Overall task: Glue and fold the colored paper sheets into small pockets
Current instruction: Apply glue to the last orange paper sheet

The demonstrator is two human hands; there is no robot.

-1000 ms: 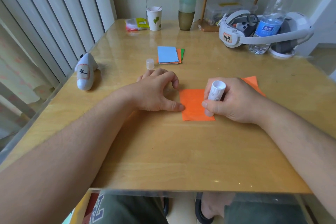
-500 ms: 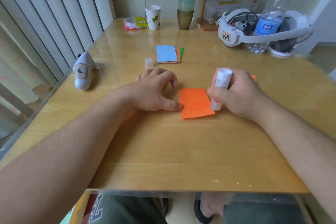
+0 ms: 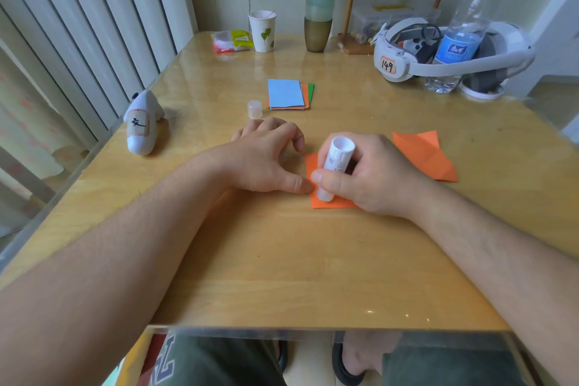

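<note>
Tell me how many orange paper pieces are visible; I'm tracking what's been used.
3: one under the glue stick at the right hand, orange sheet; a folded piece to its right; one edge in the stack. More may hide there.

The bench (image 3: 282, 276) is showing pale wood under a glossy, glass-smooth top that is catching reflections. The orange sheet (image 3: 332, 203) is looking like matt paper, as is the creased orange piece (image 3: 426, 155) and the blue-topped stack (image 3: 285, 93). The glue stick (image 3: 336, 166) is showing smooth white plastic; its cap (image 3: 254, 109) is looking translucent. The bottle (image 3: 463, 25) is shining as clear plastic. The cup (image 3: 262, 31) is looking like printed paper.
</note>
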